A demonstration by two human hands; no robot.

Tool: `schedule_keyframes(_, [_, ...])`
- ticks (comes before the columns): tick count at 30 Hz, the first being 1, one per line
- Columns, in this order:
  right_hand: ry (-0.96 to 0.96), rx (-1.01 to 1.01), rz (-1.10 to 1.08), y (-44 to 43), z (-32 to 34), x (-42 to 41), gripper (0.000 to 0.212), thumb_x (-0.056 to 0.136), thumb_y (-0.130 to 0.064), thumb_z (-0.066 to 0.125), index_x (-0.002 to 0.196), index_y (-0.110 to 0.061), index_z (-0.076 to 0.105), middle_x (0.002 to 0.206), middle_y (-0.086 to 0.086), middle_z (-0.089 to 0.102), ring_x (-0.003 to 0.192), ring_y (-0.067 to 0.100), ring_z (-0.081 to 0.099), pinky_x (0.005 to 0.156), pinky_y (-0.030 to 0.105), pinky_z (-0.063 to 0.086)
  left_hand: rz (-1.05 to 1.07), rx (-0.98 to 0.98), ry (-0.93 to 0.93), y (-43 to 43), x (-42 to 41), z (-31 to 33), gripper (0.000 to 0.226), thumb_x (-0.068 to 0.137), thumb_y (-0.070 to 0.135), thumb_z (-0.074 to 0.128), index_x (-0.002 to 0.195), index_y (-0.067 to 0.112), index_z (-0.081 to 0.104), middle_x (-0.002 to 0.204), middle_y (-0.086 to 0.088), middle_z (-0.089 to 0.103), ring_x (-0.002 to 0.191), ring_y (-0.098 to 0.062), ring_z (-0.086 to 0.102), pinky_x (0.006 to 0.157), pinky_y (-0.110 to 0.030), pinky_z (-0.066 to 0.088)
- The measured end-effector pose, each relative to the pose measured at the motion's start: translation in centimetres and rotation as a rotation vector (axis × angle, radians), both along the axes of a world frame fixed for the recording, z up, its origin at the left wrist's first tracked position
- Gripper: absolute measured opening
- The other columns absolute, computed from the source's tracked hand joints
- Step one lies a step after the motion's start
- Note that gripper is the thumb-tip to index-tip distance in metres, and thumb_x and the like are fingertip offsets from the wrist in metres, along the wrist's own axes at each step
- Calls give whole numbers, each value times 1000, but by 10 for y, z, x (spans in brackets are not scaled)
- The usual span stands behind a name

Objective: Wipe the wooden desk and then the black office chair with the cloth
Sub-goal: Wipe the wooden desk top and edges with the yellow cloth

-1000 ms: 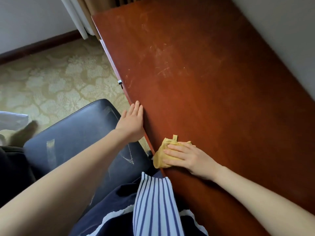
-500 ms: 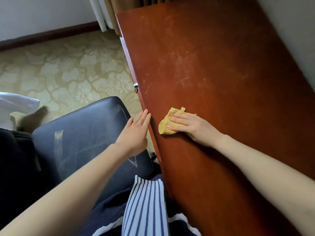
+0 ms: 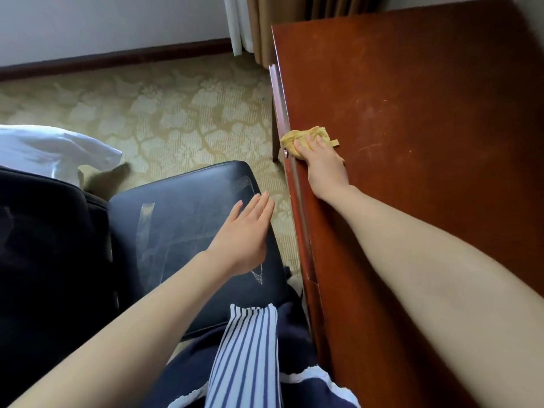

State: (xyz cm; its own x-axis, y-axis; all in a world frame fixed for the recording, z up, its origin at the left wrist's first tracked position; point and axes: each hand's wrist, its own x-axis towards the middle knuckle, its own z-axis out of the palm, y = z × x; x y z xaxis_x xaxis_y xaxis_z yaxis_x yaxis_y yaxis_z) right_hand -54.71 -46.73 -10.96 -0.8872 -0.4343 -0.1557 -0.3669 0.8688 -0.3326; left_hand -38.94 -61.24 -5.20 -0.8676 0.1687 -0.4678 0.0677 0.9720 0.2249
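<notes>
Head view: a yellow cloth (image 3: 306, 136) is pressed onto the top of the wooden desk (image 3: 426, 178), right at the desk's front edge and toward its far end. The cloth is bunched up, and a short strip of it sticks out flat on the wood on the side away from the edge. It is held down by the right hand (image 3: 322, 161), whose fingers are laid over it rather than wrapped round it; the thumb is hidden. A small metal knob (image 3: 285, 153) is seen on the desk's front face, just below the cloth. Pale scuffs are visible on the red-brown top beyond the cloth.

The left hand (image 3: 243, 234) is held flat and empty, fingers straight and close together, off the desk's front edge and above the seat of the black office chair (image 3: 176, 225). Whether the seat is touched cannot be told. The chair is drawn up beside the desk's front, its seat marked with pale streaks. A patterned beige carpet (image 3: 164, 113) is spread in front of the desk, brown curtains (image 3: 265, 25) hang by its far end, and white bedding (image 3: 50, 148) lies well away from it, past the chair. Blue-and-white striped clothing (image 3: 247, 357) is seen close against the desk's near end.
</notes>
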Motion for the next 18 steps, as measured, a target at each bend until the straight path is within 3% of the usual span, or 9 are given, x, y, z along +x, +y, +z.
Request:
schedule_keyframes(8, [-15,-40,17,44,3,99,52,99,-3,34,144,-29,36,155,-1,24,145,18,16,115,37,16,-76,66,19,7,-3,4,79,87,4,40,150,9,-8,158,-7,-14,145,-19,-13,117,-38,-5])
schedule_keyframes(18, [-31,-67,-347,75,9,269,50,97,-1,41,139,-26,45,152,-5,31,144,14,18,116,31,15,-366,115,-35,51,5,-11,74,91,11,40,150,7,-4,158,-11,-14,145,-25,-12,117,-42,-2])
